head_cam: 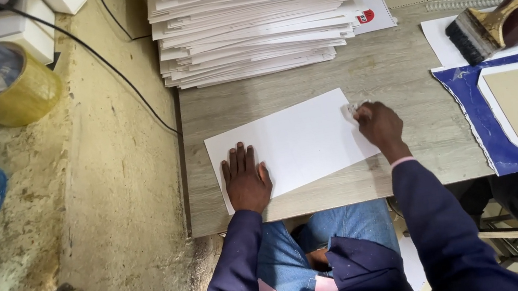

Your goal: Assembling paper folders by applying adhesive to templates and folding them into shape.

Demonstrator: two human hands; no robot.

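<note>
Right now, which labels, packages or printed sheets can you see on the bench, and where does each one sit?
White printed sheet with a red round mark: under the right edge of the tall white paper stack, rectangular.
White rectangular boxes: far left corner, behind the yellow-brown tape roll.
Blank white sheet: middle of the grey board, under left hand, right hand at its corner.

The one camera sits on my head and looks steeply down over my lap onto the table (391, 62) in front of me. It is close: my sleeves and knees fill the bottom edge, the paper stack (253, 22) is cut off at the top. It faces forward and slightly left, taking in the rough yellowish ledge (120, 188) beside the table.
</note>
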